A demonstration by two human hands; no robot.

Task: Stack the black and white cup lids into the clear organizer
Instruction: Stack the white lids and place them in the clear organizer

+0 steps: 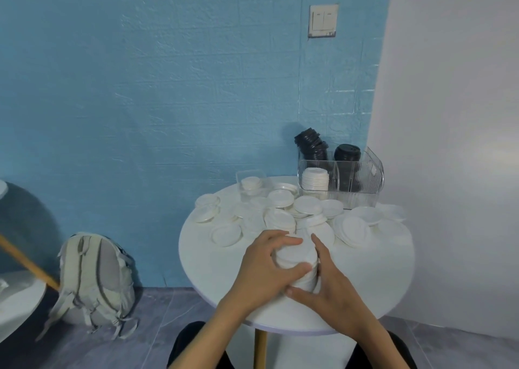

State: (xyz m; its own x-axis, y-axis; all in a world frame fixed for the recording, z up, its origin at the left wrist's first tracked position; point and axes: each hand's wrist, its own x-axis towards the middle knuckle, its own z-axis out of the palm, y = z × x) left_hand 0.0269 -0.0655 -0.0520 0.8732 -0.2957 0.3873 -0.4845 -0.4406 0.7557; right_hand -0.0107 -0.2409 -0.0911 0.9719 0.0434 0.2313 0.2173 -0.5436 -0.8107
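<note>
Both hands close on one short stack of white round plastic cup lids at 6 o'clock on the round white table. I read my left hand as curled over the stack's top and near side, thumb across the front. My right hand cups the right flank, index finger raised along the side, thumb under the lower edge.

Handling judgement: these lids look thin, light and slick. A nested column will hold straight only under side pressure, and it can shear apart if tilted. I would grip low on the flanks with one hand and cap the top with the other.

Loose white lids lie scattered from 9 o'clock through the table's centre to 3 o'clock. The clear ribbed plastic organizer stands at 1 o'clock. Its front left compartment holds a white lid column. Two black lid stacks stand in it as well, the left one leaning left.

A small clear tub sits at 11 o'clock. A pale backpack rests on the floor, well apart from the table.
</note>
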